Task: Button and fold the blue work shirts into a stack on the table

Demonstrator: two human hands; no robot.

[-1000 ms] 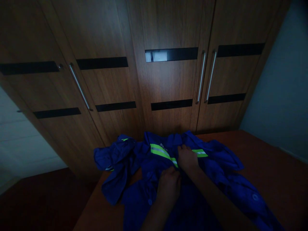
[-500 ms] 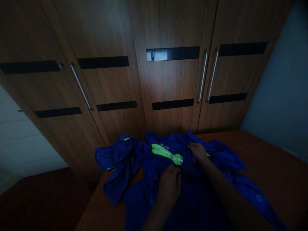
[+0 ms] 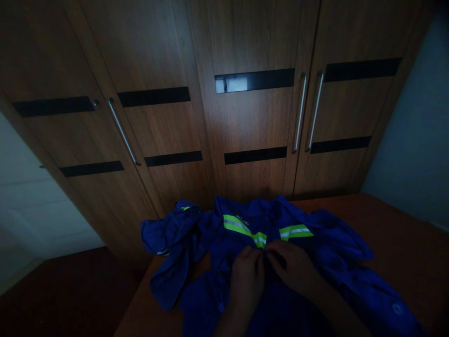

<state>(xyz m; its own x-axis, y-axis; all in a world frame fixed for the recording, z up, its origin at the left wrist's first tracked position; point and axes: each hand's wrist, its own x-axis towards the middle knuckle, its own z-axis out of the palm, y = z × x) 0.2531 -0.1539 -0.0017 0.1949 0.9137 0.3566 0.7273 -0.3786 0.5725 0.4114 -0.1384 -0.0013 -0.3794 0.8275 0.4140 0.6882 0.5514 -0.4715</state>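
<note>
A dark blue garment [image 3: 217,252] with yellow-green and silver reflective strips lies spread out, one sleeve bunched at the left and the other stretching to the lower right. My left hand [image 3: 247,271] pinches the front of the garment just below the left chest strip [image 3: 240,225]. Close beside it, my right hand [image 3: 291,264] has its fingers closed on the front edge, below the right chest strip [image 3: 296,231]. The fingertips of both hands nearly meet. Dim light hides the exact bit of cloth between them.
The garment rests on a reddish-brown wooden surface [image 3: 354,215]. Behind it rises a wooden wardrobe [image 3: 252,112] with long metal handles and dark strips. A pale wall [image 3: 410,145] is at the right, and a dark floor [image 3: 70,285] shows at the lower left.
My right hand has come down and left from the upper right chest to beside my left hand, uncovering the right reflective strip. The view has shifted slightly.
</note>
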